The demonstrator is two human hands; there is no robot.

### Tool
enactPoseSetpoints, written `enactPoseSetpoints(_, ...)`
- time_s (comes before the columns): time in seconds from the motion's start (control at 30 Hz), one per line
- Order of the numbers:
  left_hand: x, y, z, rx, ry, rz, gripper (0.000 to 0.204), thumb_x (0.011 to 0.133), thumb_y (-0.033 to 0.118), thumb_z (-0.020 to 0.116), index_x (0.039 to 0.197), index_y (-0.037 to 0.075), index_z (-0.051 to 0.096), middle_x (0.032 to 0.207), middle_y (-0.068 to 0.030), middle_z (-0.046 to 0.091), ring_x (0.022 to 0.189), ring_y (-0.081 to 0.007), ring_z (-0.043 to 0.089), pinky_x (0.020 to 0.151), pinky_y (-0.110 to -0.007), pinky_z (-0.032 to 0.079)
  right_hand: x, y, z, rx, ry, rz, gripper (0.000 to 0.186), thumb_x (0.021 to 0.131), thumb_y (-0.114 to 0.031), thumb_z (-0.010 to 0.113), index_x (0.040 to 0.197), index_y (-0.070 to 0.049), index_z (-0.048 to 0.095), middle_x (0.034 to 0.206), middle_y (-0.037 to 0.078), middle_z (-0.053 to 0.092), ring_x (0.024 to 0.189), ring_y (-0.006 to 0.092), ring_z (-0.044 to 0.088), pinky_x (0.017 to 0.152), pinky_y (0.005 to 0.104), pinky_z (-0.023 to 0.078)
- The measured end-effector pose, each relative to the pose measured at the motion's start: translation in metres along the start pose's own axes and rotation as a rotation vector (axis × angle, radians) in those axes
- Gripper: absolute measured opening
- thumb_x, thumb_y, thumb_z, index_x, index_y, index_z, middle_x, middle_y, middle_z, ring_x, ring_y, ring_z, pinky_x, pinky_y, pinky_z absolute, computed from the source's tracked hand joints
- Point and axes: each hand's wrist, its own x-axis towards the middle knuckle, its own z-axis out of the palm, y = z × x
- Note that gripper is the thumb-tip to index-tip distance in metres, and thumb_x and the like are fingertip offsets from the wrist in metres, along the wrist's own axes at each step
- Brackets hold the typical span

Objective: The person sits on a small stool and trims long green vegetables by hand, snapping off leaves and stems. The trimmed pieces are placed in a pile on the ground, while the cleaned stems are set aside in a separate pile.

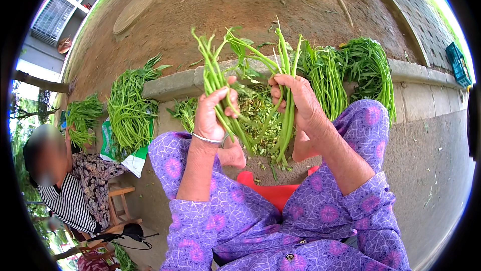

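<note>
My left hand [210, 113], with a thin bangle on the wrist, grips a bunch of long green vegetable stems [216, 78] that stand upright. My right hand [296, 101] holds another bunch of green stems [286, 65] just to the right, their cut ends hanging below my fingers. Both bunches are held close together above a heap of plucked green leaves [258, 115] on the ground between my knees. My knees and sleeves are in purple flowered cloth.
A low stone kerb [175, 83] carries laid-out piles of green stems [129, 105] at left and more greens [350, 70] at right. A person in striped clothes [70, 191] sits on a wooden stool at lower left. A red seat [270, 191] lies under me. Bare soil lies behind the kerb.
</note>
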Motion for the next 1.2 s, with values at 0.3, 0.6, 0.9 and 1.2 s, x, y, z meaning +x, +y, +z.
enactPoseSetpoints(0.3, -0.005, 0.017, -0.002, -0.089, -0.082, 0.033, 0.033, 0.092, 0.012, 0.043, 0.121, -0.003, 0.046, 0.068, -0.0004, 0.046, 0.046, -0.0086, 0.034, 0.048, -0.027, 0.035, -0.004, -0.006, 0.000, -0.065, 0.009, -0.034, 0.022, 0.089, -0.026, 0.055, 0.089, -0.004, 0.059, 0.063, -0.001, 0.054, 0.044, 0.0049, 0.041, 0.040, 0.0193, 0.033)
enactPoseSetpoints(0.6, -0.010, 0.027, -0.004, -0.255, -0.242, 0.034, 0.035, 0.092, 0.011, 0.038, 0.120, -0.006, 0.048, 0.065, -0.0009, 0.042, 0.045, -0.0095, 0.032, 0.046, -0.028, 0.034, 0.000, -0.011, -0.009, -0.027, 0.055, -0.056, 0.025, 0.087, -0.026, 0.057, 0.092, -0.002, 0.061, 0.065, 0.003, 0.060, 0.045, 0.0075, 0.046, 0.043, 0.0217, 0.039)
enactPoseSetpoints(0.9, -0.014, 0.028, -0.002, -0.289, -0.299, 0.021, 0.035, 0.091, 0.011, 0.037, 0.120, -0.006, 0.048, 0.064, -0.0018, 0.041, 0.044, -0.0102, 0.032, 0.045, -0.028, 0.034, 0.003, -0.014, -0.013, 0.045, 0.138, -0.040, 0.021, 0.087, -0.024, 0.060, 0.088, -0.003, 0.061, 0.062, 0.003, 0.059, 0.042, 0.0075, 0.045, 0.040, 0.0212, 0.037)
enactPoseSetpoints(1.2, -0.016, 0.029, -0.005, -0.313, -0.329, 0.015, 0.036, 0.094, 0.011, 0.034, 0.123, -0.006, 0.046, 0.064, -0.0024, 0.040, 0.042, -0.0108, 0.031, 0.043, -0.029, 0.033, 0.005, -0.015, -0.019, 0.064, 0.208, -0.112, 0.022, 0.087, -0.024, 0.059, 0.088, -0.002, 0.061, 0.060, 0.002, 0.056, 0.041, 0.0076, 0.043, 0.039, 0.0221, 0.035)
